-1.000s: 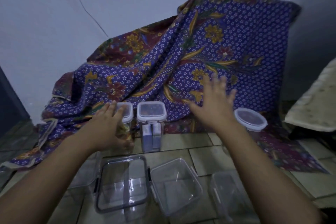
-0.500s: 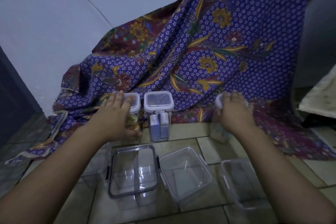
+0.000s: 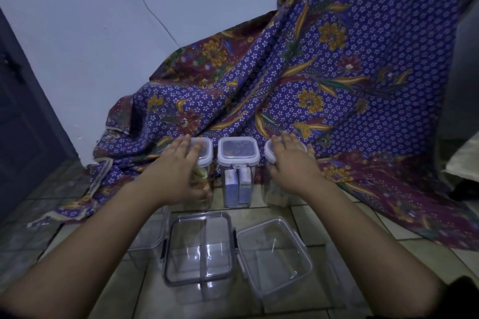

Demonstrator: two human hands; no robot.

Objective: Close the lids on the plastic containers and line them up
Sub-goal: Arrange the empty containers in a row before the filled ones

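Observation:
Three tall clear lidded containers stand in a row at the cloth's edge. My left hand (image 3: 178, 171) grips the left container (image 3: 203, 153), fingers over its lid and thumb on its side. The middle container (image 3: 238, 154) stands free, its square lid on, with blue packets inside. My right hand (image 3: 293, 166) lies over the round white lid of the right container (image 3: 270, 153). Nearer me stand three wide clear containers: one with a lid on it (image 3: 198, 248), one open (image 3: 274, 254), and one on the left (image 3: 147, 238) mostly hidden under my left forearm.
A purple flowered cloth (image 3: 324, 80) drapes down the pale wall (image 3: 77, 33) onto the tiled floor (image 3: 344, 215) behind the containers. A dark door (image 3: 23, 111) stands at the left. A pale cushion (image 3: 466, 160) sits at the right edge.
My right hand took the round-lidded container from the far right and slid it left until it stands beside the middle container. My left hand stayed on the left container.

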